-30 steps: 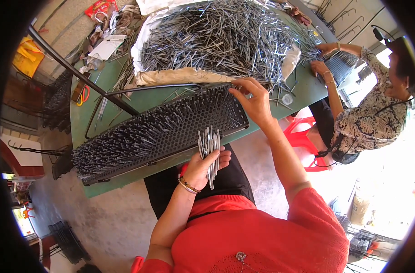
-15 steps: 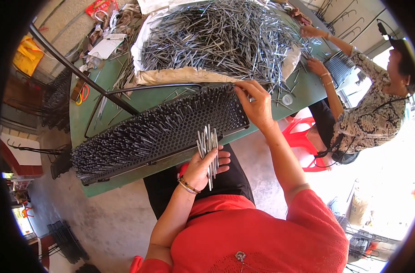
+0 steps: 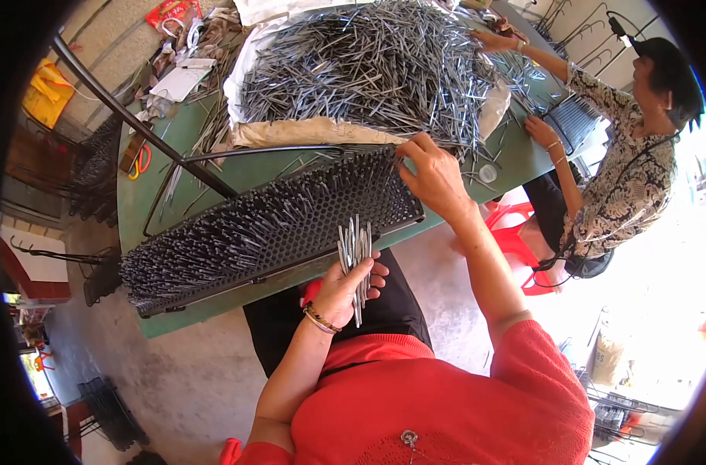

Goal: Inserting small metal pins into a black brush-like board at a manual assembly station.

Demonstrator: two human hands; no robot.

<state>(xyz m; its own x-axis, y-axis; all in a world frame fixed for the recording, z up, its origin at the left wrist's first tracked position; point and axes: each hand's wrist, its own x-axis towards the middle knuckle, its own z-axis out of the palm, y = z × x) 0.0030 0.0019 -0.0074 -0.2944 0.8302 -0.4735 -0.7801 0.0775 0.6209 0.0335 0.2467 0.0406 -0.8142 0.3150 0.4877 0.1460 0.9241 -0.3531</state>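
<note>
A bundle of thin grey metal rods [image 3: 355, 246] is in my left hand [image 3: 341, 294], thumb across it and the other fingers behind. Beyond that hand a long black perforated rack [image 3: 313, 229] lies slantwise along the table's near edge. Many of its holes hold upright rods, thickest toward the left end; a band of bare holes runs along its near right side. My right hand [image 3: 437, 177] is at the rack's far right corner, fingertips pinched together over the rods there. Whatever the pinch holds is too small to make out.
A big heap of loose rods [image 3: 368, 70] in a paper-lined tray fills the back of the green table [image 3: 213, 310]. A black bar [image 3: 128, 116] slants over the left side, near orange-handled scissors [image 3: 141, 161]. At right another person [image 3: 624, 170] sits by a red stool [image 3: 512, 232].
My right hand has stayed at the rack's corner, its fingers curling more tightly and the wrist turning. My left hand barely moved. The other person's far hand shifted left over the heap.
</note>
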